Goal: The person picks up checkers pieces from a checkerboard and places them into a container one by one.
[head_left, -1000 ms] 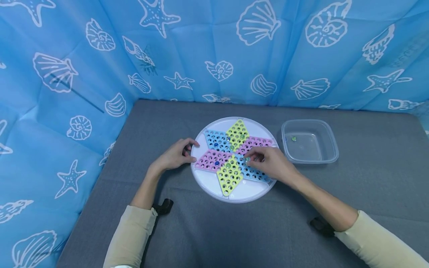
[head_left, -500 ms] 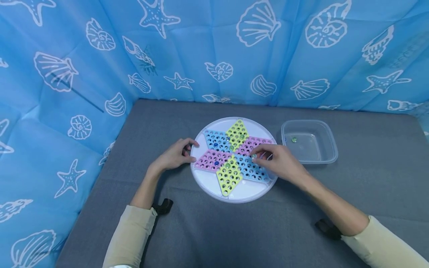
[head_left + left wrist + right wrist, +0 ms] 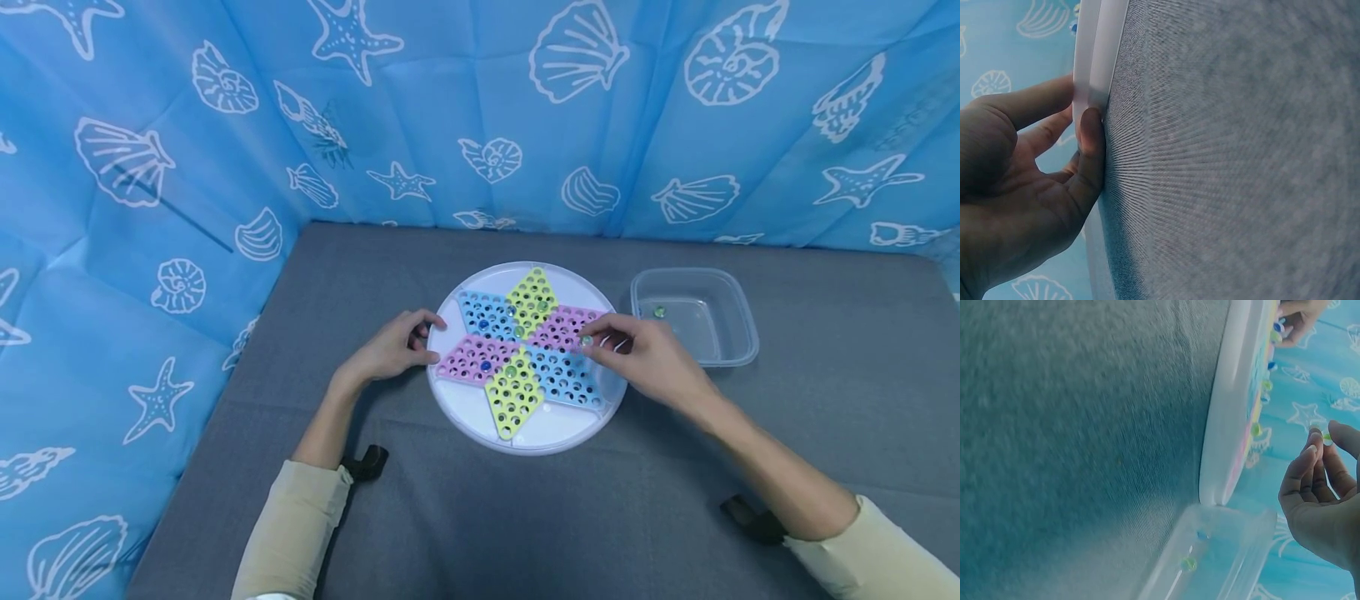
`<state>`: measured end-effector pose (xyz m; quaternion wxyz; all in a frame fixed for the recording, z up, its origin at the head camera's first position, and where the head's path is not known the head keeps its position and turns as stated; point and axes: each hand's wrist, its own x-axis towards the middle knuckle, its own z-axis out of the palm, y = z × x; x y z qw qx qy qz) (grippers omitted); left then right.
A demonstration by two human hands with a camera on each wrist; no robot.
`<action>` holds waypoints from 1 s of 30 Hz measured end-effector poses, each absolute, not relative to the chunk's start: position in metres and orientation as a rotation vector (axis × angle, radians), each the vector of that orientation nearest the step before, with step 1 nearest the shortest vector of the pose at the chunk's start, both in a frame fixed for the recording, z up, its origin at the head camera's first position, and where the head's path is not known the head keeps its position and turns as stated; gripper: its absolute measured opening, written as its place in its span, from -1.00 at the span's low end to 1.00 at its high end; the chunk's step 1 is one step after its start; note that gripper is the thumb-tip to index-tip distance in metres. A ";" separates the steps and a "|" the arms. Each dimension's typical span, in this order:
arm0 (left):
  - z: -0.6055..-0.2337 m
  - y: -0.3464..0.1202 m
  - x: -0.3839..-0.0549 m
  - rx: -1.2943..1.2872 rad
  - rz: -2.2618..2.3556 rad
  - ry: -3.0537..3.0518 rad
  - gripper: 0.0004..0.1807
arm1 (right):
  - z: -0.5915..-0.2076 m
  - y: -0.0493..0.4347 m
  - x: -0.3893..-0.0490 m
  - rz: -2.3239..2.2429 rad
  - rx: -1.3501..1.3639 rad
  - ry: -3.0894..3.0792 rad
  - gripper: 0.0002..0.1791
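A round white Chinese checkers board (image 3: 555, 425) lies on the table, its star made of pink, yellow and blue pierced sections. Several glass marbles sit in its holes, among them a dark blue marble (image 3: 486, 366) and a green marble (image 3: 511, 372). At the board's left rim is my left hand (image 3: 390, 344), thumb and fingertips gripping the edge; the left wrist view shows the white rim (image 3: 1094, 56) between the digits. My right hand (image 3: 652, 354) pinches a clear marble with green (image 3: 1327, 437) between thumb and fingers, raised over the board's right side.
A clear plastic container (image 3: 738, 337) stands right of the board, close to its edge. Inside it are a green marble (image 3: 659, 312) and a blue marble (image 3: 1202, 535). A blue seashell-print curtain (image 3: 442, 100) hangs behind the grey-covered table (image 3: 480, 525).
My right hand has drawn back to the right and slightly up from the blue section, carrying the pinched marble toward the container. The left hand and the board stay where they were.
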<state>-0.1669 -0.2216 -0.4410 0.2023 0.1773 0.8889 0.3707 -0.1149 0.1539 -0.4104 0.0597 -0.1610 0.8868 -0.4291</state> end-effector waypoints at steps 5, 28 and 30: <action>-0.440 -0.221 -0.167 0.476 1.038 2.479 -0.53 | -0.406 0.161 -0.116 -1.288 -0.466 2.726 -0.78; -0.441 -0.221 -0.167 0.483 1.052 2.477 -0.52 | -0.402 0.195 -0.128 -1.292 -0.286 2.834 -0.74; -0.442 -0.221 -0.168 0.485 1.050 2.478 -0.52 | -0.406 0.198 -0.130 -1.296 -0.251 2.830 -0.73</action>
